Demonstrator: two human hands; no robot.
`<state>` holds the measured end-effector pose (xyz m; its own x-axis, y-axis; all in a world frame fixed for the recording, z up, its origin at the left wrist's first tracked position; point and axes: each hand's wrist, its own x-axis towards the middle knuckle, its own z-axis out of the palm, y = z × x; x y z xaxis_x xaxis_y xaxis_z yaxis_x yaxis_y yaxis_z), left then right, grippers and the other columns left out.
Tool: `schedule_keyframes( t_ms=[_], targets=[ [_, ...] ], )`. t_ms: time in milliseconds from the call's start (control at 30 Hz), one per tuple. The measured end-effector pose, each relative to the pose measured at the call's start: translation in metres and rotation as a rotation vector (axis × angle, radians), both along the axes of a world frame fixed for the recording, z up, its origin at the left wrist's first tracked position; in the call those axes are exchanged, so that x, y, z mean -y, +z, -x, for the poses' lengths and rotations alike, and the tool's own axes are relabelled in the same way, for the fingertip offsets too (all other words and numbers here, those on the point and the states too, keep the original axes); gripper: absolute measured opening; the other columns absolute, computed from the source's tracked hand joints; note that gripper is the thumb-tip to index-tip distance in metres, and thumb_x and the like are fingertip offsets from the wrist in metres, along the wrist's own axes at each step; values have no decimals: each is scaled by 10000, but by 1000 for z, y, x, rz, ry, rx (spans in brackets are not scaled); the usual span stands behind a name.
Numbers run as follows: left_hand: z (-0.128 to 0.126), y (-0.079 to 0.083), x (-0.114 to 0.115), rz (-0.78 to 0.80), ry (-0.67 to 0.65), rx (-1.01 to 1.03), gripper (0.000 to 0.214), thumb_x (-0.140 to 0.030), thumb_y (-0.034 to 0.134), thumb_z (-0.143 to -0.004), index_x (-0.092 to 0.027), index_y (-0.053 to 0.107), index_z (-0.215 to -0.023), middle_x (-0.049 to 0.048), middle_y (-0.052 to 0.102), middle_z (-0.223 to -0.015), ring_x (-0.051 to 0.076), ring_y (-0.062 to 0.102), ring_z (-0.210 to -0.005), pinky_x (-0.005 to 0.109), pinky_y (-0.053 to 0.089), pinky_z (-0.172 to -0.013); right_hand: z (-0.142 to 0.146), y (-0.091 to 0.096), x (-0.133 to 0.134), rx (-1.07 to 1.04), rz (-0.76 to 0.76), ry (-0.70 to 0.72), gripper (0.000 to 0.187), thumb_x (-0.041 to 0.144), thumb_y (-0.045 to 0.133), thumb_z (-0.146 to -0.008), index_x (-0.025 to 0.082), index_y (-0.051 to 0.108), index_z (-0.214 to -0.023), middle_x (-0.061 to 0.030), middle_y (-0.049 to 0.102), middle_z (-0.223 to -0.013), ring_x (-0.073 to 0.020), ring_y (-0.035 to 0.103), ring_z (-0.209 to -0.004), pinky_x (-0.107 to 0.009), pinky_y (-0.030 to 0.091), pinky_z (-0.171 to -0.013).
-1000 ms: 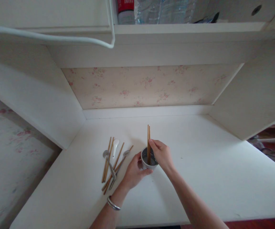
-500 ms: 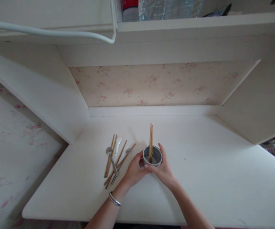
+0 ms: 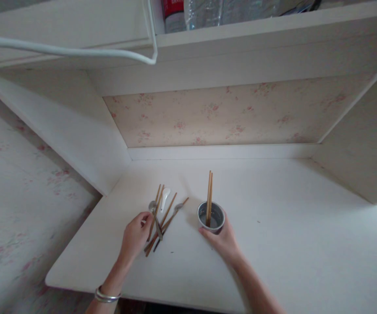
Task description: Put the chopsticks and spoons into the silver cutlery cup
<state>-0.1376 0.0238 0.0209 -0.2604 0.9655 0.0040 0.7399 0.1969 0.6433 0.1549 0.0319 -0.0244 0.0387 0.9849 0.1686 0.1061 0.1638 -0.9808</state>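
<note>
My right hand (image 3: 224,240) is wrapped round a small grey cup (image 3: 224,218) with a pale rim. Two wooden chopsticks (image 3: 209,192) stand in the cup, leaning together against its far side. At the left, my left hand (image 3: 136,233) has its fingers closed at a pair of chopsticks (image 3: 159,196) lying on the table, partly covering them. Just beside those fingertips lies a metal spoon (image 3: 157,224), its bowl pointing away. A white spoon (image 3: 165,197), more chopsticks (image 3: 169,211) and another metal spoon (image 3: 177,208) lie to the right, some crossing each other.
The white tabletop (image 3: 273,253) runs back to a low ledge and a flowered wall panel (image 3: 191,117). White side panels (image 3: 67,113) stand at both ends. Overhead are a shelf (image 3: 241,35) with clear plastic bottles (image 3: 204,13) and a white cable (image 3: 77,51).
My left hand has let go of the cup and moved left to the chopsticks. My right hand keeps hold of the cup. The view has shifted and tilted slightly.
</note>
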Motion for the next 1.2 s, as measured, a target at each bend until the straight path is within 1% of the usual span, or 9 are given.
schedule_keyframes(
  t_ms=[100, 233, 367, 600, 700, 800, 900, 1000, 1200],
  targets=[
    [22, -12, -8, 79, 8, -151, 314, -416, 433, -910, -220, 669, -976, 39, 738, -982, 208, 688, -842, 291, 483, -775, 0, 1, 0, 8, -2, 5, 766, 342, 836, -669, 244, 468, -1334, -109, 625, -1291, -308, 581, -1209, -522, 414, -1070],
    [25, -19, -15, 171, -26, -242, 326, -440, 451, -907, -214, 675, -979, 62, 729, -1041, 230, 679, -937, 294, 467, -800, 0, 5, 2, 2, 13, 1, 788, 343, 837, -668, 234, 462, -1353, -116, 618, -1299, -317, 573, -1218, -529, 409, -1077],
    [14, -12, -23, 225, -40, -318, 354, -458, 425, -929, -212, 663, -1019, 83, 707, -1097, 254, 670, -973, 304, 456, -785, 0, 2, 2, 3, 20, -5, 802, 353, 842, -659, 233, 460, -1354, -120, 605, -1317, -323, 556, -1239, -537, 387, -1096],
    [-2, -1, -33, 225, -186, -520, 373, -315, 344, -971, -205, 567, -1249, 123, 651, -1155, 263, 679, -933, 348, 478, -795, 0, 0, 1, -4, 17, 2, 794, 354, 839, -668, 237, 451, -1351, -117, 603, -1317, -318, 557, -1238, -532, 396, -1090],
    [-6, 0, -33, 224, -228, -649, 358, -256, 301, -983, -168, 573, -1198, 128, 648, -1078, 257, 685, -843, 354, 498, -747, 0, 3, 2, 13, 17, -5, 790, 357, 840, -665, 235, 459, -1346, -116, 599, -1322, -321, 549, -1247, -530, 388, -1097],
    [-8, 2, -31, 239, -249, -803, 343, -152, 282, -969, -110, 572, -1147, 143, 623, -1026, 244, 674, -836, 325, 507, -707, -1, 4, 3, 31, 8, 4, 791, 355, 834, -677, 234, 450, -1357, -117, 589, -1335, -320, 540, -1256, -528, 385, -1100],
    [-8, 4, -28, 205, -226, -910, 386, -59, 252, -947, -74, 523, -1221, 155, 584, -1053, 207, 664, -816, 291, 512, -692, -1, 2, 2, 40, 5, 11, 791, 356, 830, -687, 235, 442, -1366, -116, 584, -1340, -318, 539, -1256, -529, 392, -1094],
    [-5, 5, -27, 142, -211, -943, 440, -5, 250, -919, -59, 460, -1302, 149, 547, -1072, 178, 653, -753, 286, 519, -672, -1, 0, 1, 52, 3, 9, 802, 362, 833, -683, 242, 436, -1370, -107, 589, -1332, -313, 546, -1246, -523, 400, -1089],
    [3, 3, -28, 8, -200, -952, 472, -5, 299, -911, -80, 428, -1359, 124, 518, -1059, 163, 616, -755, 276, 519, -678, -2, -3, 1, 51, 6, 16, 819, 364, 840, -676, 265, 424, -1374, -93, 577, -1352, -318, 532, -1267, -525, 396, -1099]
  ],
)
